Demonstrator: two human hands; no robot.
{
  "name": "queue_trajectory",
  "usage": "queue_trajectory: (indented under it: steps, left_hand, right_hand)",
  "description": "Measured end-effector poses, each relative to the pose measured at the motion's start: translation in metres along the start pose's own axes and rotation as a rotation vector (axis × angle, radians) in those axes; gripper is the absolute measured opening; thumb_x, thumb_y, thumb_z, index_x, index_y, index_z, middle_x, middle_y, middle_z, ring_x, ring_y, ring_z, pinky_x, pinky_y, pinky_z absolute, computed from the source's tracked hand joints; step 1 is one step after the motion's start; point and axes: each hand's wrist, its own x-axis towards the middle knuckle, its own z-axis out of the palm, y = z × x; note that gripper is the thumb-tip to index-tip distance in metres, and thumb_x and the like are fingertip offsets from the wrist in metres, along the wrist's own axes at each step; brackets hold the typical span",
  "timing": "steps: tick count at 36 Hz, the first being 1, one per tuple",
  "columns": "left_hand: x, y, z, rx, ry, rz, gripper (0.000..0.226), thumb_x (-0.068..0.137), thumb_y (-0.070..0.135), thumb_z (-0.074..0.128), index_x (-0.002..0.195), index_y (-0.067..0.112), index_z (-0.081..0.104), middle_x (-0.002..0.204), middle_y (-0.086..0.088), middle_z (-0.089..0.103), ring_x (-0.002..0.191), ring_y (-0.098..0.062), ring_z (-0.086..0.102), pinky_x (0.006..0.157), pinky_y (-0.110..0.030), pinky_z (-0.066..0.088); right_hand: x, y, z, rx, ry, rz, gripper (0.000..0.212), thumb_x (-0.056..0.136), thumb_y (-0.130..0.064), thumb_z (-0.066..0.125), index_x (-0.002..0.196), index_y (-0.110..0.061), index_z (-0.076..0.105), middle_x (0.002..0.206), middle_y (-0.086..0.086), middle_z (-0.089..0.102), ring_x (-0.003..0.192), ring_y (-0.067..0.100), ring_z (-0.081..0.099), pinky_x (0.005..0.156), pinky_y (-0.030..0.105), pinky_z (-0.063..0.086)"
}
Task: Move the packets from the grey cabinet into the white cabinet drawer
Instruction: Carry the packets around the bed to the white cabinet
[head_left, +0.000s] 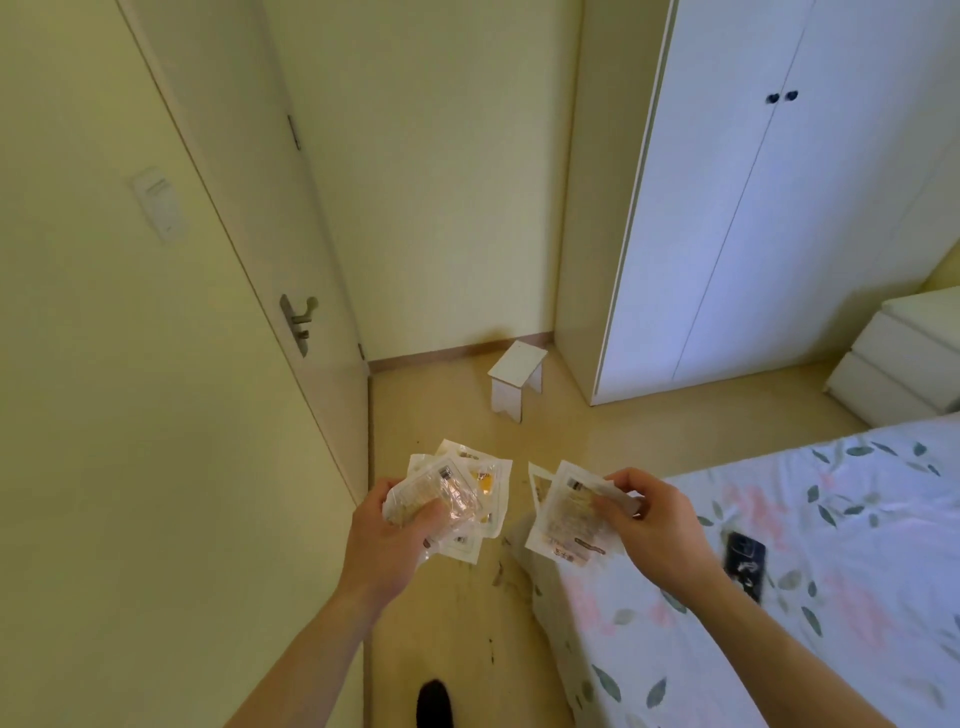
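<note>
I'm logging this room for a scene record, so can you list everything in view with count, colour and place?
packets: two bunches, clear and white, one in each hand
door: one, cream, left, metal handle
stool: one, white, on the floor by the far wall
wardrobe: one, white, two dark knobs, right
drawer unit: one, white, far right
bed: one, floral sheet, lower right
phone: one, dark, on the bed
left hand: grips one bunch
right hand: pinches the other bunch
</note>
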Motion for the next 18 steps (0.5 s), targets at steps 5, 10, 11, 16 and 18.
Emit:
queue_trajectory:
  steps: [5, 10, 11, 16, 18]
  left_hand:
    - [0.109, 0.014, 0.000, -0.010, -0.062, -0.004, 0.020, 0.082, 0.018, 0.081, 0.095, 0.023, 0.067, 0.087, 0.000, 0.073, 0.078, -0.022, 0.071, 0.067, -0.036, 0.060]
    - [0.208, 0.038, 0.011, 0.045, -0.179, 0.009, 0.020, 0.083, 0.020, 0.081, 0.097, 0.022, 0.067, 0.088, -0.001, 0.074, 0.082, -0.028, 0.072, 0.071, -0.046, 0.060]
    - [0.225, 0.043, 0.016, 0.057, -0.204, 0.005, 0.020, 0.083, 0.019, 0.080, 0.098, 0.020, 0.067, 0.087, -0.002, 0.074, 0.081, -0.028, 0.072, 0.070, -0.044, 0.060]
    - [0.302, 0.071, 0.044, 0.081, -0.328, 0.015, 0.020, 0.085, 0.021, 0.079, 0.099, 0.019, 0.066, 0.088, 0.000, 0.074, 0.082, -0.028, 0.072, 0.072, -0.046, 0.061]
    - [0.334, 0.079, 0.056, 0.084, -0.366, 0.019, 0.022, 0.084, 0.023, 0.080, 0.100, 0.020, 0.066, 0.091, -0.001, 0.075, 0.085, -0.028, 0.073, 0.075, -0.051, 0.061]
  right_hand:
    - [0.081, -0.016, 0.025, -0.002, 0.071, 0.039, 0.015, 0.097, -0.015, 0.063, 0.083, -0.018, 0.067, 0.064, -0.004, 0.064, 0.036, 0.004, 0.041, 0.038, 0.014, 0.031]
    - [0.152, -0.026, 0.042, -0.055, 0.162, 0.064, 0.016, 0.095, -0.022, 0.067, 0.081, -0.030, 0.067, 0.063, -0.006, 0.067, 0.040, 0.006, 0.045, 0.042, 0.018, 0.034]
    - [0.165, -0.027, 0.042, -0.069, 0.184, 0.081, 0.016, 0.095, -0.024, 0.067, 0.081, -0.032, 0.067, 0.062, -0.008, 0.067, 0.042, 0.006, 0.045, 0.043, 0.019, 0.035]
    - [0.224, -0.032, 0.036, -0.061, 0.274, 0.148, 0.012, 0.094, -0.023, 0.068, 0.084, -0.029, 0.068, 0.062, -0.009, 0.066, 0.041, 0.006, 0.045, 0.039, 0.017, 0.035]
    - [0.249, -0.031, 0.033, -0.051, 0.306, 0.164, 0.012, 0.094, -0.024, 0.069, 0.083, -0.029, 0.068, 0.062, -0.011, 0.067, 0.044, 0.007, 0.047, 0.043, 0.021, 0.038]
